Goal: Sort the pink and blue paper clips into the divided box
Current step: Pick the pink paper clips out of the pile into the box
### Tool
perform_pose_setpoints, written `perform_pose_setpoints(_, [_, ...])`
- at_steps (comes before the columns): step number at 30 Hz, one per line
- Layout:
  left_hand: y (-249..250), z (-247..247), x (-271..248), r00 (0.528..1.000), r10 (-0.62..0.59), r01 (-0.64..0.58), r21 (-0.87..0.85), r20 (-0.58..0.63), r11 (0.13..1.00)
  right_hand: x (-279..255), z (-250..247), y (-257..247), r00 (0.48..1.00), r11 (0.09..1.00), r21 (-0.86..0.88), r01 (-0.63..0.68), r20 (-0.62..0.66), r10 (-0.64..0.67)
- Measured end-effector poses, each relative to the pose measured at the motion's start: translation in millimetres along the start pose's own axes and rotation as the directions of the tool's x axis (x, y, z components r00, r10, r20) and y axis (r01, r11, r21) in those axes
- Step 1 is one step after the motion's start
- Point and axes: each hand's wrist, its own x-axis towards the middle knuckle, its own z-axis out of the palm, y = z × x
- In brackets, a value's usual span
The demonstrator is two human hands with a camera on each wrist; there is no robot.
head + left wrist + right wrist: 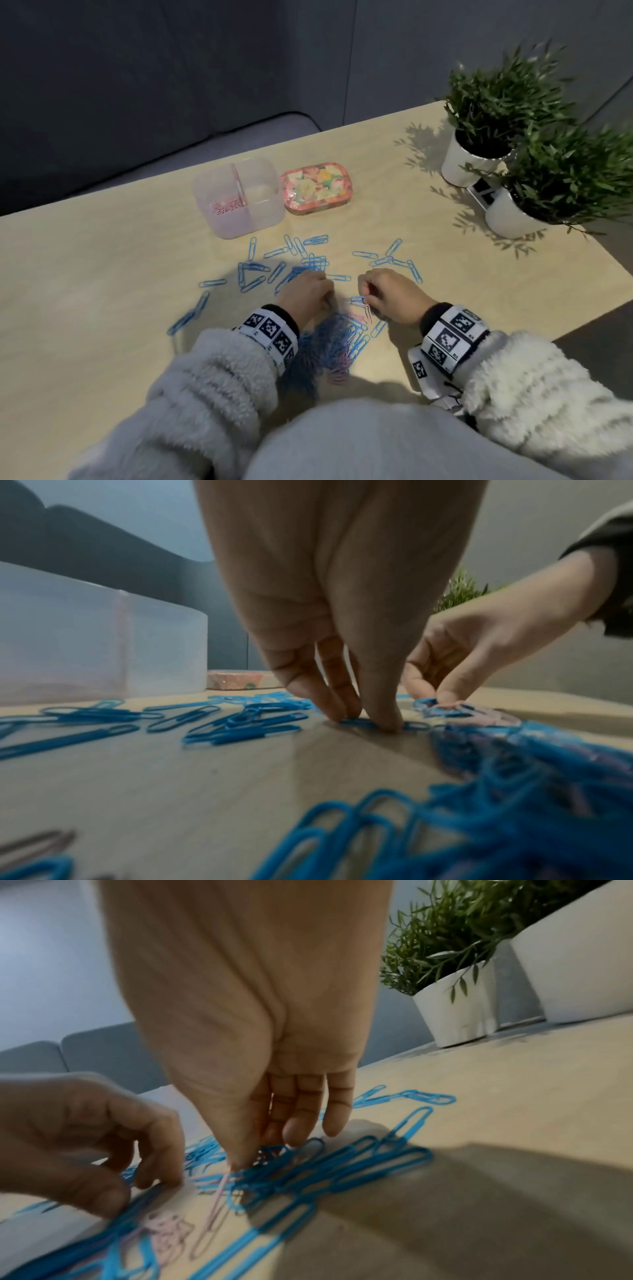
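Note:
The translucent divided box (263,209) stands at the table's far middle, with pink clips (227,207) in its left compartment. Several blue clips (291,260) lie scattered in front of it. A mixed pile of blue and pink clips (339,339) lies between my wrists. My left hand (363,721) pinches a blue clip (414,725) that lies flat on the table at the pile's left edge. My right hand (250,1156) pinches one end of a pink clip (219,1191) between thumb and forefinger, and the clip slants down onto the pile.
A closed floral tin (315,188) sits just right of the box. Two potted plants in white pots (469,168) (513,216) stand at the table's far right. A grey sofa (102,137) lies beyond the far edge.

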Motion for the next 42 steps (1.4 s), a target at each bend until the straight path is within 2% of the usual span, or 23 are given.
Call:
perform_pose_setpoints(3, [-2, 0, 1, 0.999, -0.036, 0.036, 0.006, -0.012, 0.999, -3, -7, 11, 0.998, 0.997, 0.047, -0.069, -0.004, 0.069])
perform_pose_setpoints(6, [-7, -3, -1, 0.996, -0.067, 0.066, -0.022, -0.059, 0.998, -8, -17, 25, 0.979, 0.971, 0.207, -0.120, -0.137, 0.151])
perform_pose_setpoints(9, [-13, -8, -5, 0.983, -0.142, 0.116, -0.201, -0.116, 0.973, -12, -24, 40, 0.946, 0.944, 0.289, -0.157, -0.231, 0.229])
perform_pose_setpoints(11, [-17, -9, -5, 0.973, -0.199, 0.156, -0.308, -0.113, 0.938, -13, -23, 50, 0.926, 0.951, 0.232, -0.203, -0.270, 0.263])
perform_pose_setpoints(13, [-19, -8, -4, 0.967, -0.228, 0.172, -0.370, -0.111, 0.913, -14, -19, 52, 0.908, 0.970, 0.105, -0.219, -0.341, 0.242])
perform_pose_setpoints(14, [-20, -9, -3, 0.965, -0.231, 0.168, -0.390, -0.122, 0.905, -14, -17, 48, 0.908, 0.977, 0.065, -0.202, -0.362, 0.212])
perform_pose_setpoints(16, [-22, -10, -1, 0.964, -0.222, 0.149, -0.394, -0.147, 0.907, -14, -11, 33, 0.932, 0.987, 0.072, -0.145, -0.325, 0.161])
perform_pose_setpoints(19, [-24, -9, 2, 0.961, -0.198, 0.134, -0.301, -0.193, 0.944, -10, -1, 15, 0.974, 0.988, 0.100, -0.122, -0.180, 0.138])
perform_pose_setpoints(22, [-22, -5, 2, 0.957, -0.127, 0.120, -0.042, -0.261, 0.992, -1, 4, 8, 0.980, 0.983, 0.066, -0.173, -0.085, 0.178])
perform_pose_setpoints(24, [-15, -2, 1, 0.952, -0.127, 0.160, 0.097, -0.279, 0.982, 4, 6, 4, 0.980, 0.981, 0.029, -0.194, -0.047, 0.195])
perform_pose_setpoints(27, [-3, 1, 3, 0.953, -0.187, 0.239, 0.214, -0.237, 0.947, 7, 9, -1, 0.985, 0.985, -0.038, -0.171, -0.006, 0.171])
perform_pose_setpoints(29, [1, 1, 8, 0.962, -0.211, 0.249, 0.243, -0.172, 0.938, 6, 10, -1, 0.993, 0.992, -0.047, -0.117, -0.001, 0.117])
perform_pose_setpoints(32, [5, 2, 12, 0.981, -0.177, 0.191, 0.232, -0.076, 0.954, 2, 2, 9, 0.989, 0.986, 0.137, -0.094, -0.097, 0.108])
perform_pose_setpoints(34, [6, 1, 10, 0.989, -0.142, 0.147, 0.160, -0.043, 0.976, 0, -3, 18, 0.956, 0.924, 0.365, -0.116, -0.213, 0.204])
perform_pose_setpoints(35, [7, 1, 9, 0.991, -0.129, 0.132, 0.078, -0.037, 0.988, -1, -5, 22, 0.927, 0.864, 0.486, -0.133, -0.248, 0.282])
perform_pose_setpoints(36, [7, 0, 7, 0.993, -0.117, 0.116, -0.017, -0.030, 0.993, -3, -6, 26, 0.896, 0.767, 0.620, -0.164, -0.231, 0.378])
perform_pose_setpoints(38, [10, -2, 4, 0.996, -0.088, 0.088, -0.174, 0.008, 0.981, -10, -9, 27, 0.862, 0.530, 0.817, -0.228, -0.083, 0.499])
perform_pose_setpoints(39, [13, -3, 3, 0.996, -0.076, 0.085, -0.221, 0.048, 0.972, -13, -9, 27, 0.868, 0.472, 0.845, -0.251, -0.020, 0.496])
perform_pose_setpoints(40, [15, -4, 4, 0.994, -0.067, 0.088, -0.252, 0.090, 0.964, -18, -8, 27, 0.885, 0.484, 0.833, -0.267, 0.014, 0.465])
perform_pose_setpoints(41, [18, -5, 6, 0.991, -0.060, 0.092, -0.276, 0.121, 0.957, -21, -6, 28, 0.915, 0.547, 0.799, -0.251, 0.012, 0.403])
perform_pose_setpoints(42, [20, -7, 7, 0.988, -0.057, 0.096, -0.287, 0.141, 0.953, -25, -3, 30, 0.949, 0.650, 0.732, -0.207, -0.011, 0.314])
